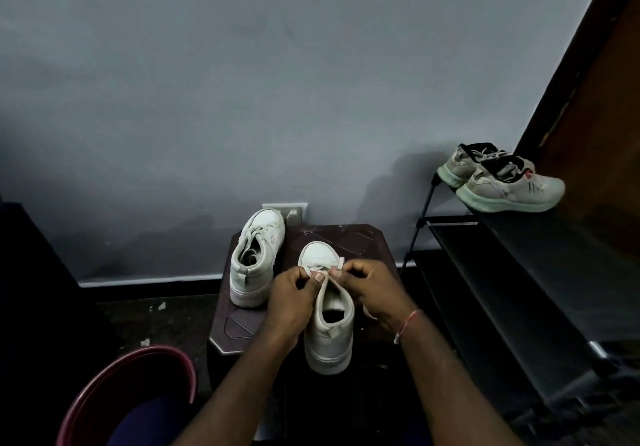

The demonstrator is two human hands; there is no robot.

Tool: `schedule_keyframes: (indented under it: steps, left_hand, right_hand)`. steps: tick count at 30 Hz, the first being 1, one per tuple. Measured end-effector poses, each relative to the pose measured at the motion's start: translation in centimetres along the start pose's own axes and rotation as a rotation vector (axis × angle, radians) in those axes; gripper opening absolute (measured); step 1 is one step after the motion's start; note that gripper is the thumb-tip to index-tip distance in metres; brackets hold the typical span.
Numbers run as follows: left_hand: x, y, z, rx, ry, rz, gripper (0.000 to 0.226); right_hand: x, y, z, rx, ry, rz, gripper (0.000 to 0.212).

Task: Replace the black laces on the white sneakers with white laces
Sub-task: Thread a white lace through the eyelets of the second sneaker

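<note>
**Grey wall, dark table, white sneakers**

Against the grey wall (pixel 311 82) stood a small dark table (pixel 349 234) at lower centre of the frame. On it, the near sneaker (pixel 330 335) sat heel toward the person. The left hand (pixel 294 298) and right hand (pixel 370 291) met over its tongue, fingertips almost touching, each pinching the white lace (pixel 341 263). A second sneaker (pixel 256 265) stood just left, already laced in white. Grey trainers (pixel 502 179) rested on a shoe rack (pixel 485 272) at right.
</note>
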State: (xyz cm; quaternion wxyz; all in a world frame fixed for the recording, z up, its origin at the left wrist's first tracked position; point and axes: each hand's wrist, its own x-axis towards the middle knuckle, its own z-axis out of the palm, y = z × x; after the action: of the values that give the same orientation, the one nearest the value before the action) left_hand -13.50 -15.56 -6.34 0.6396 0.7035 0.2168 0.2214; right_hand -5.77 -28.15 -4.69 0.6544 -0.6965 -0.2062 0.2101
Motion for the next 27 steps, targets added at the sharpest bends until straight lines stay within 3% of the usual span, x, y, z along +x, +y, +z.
schedule_keyframes:
  steps: [4, 6, 8, 12, 21, 23, 27]
  left_hand:
    - [0.3, -0.4, 0.4, 0.284, 0.083, 0.191, 0.015]
    - [0.2, -0.4, 0.6, 0.341, 0.104, 0.254, 0.016]
    - [0.4, -0.4, 0.5, 0.387, 0.111, 0.266, 0.018]
    - [0.7, -0.7, 0.4, 0.427, 0.149, 0.245, 0.018]
    - [0.3, -0.2, 0.7, 0.283, 0.281, 0.185, 0.027]
    - [0.2, -0.2, 0.5, 0.255, 0.249, 0.191, 0.030]
    - [0.0, 1.2, 0.5, 0.223, 0.016, 0.218, 0.008]
  right_hand:
    - [0.4, -0.1, 0.4, -0.309, 0.134, -0.052, 0.025]
    - [0.0, -0.1, 1.1, -0.562, 0.223, -0.109, 0.025]
    - [-0.4, -0.2, 1.7, -0.659, 0.290, -0.120, 0.024]
    - [-0.7, -0.4, 2.1, -0.667, 0.362, -0.105, 0.024]
    - [-1.2, 0.4, 2.9, -0.485, 0.488, -0.086, 0.025]
    - [-1.3, 0.3, 2.9, -0.452, 0.462, -0.101, 0.025]
    - [-1.7, -0.3, 2.3, -0.446, 0.334, -0.134, 0.022]
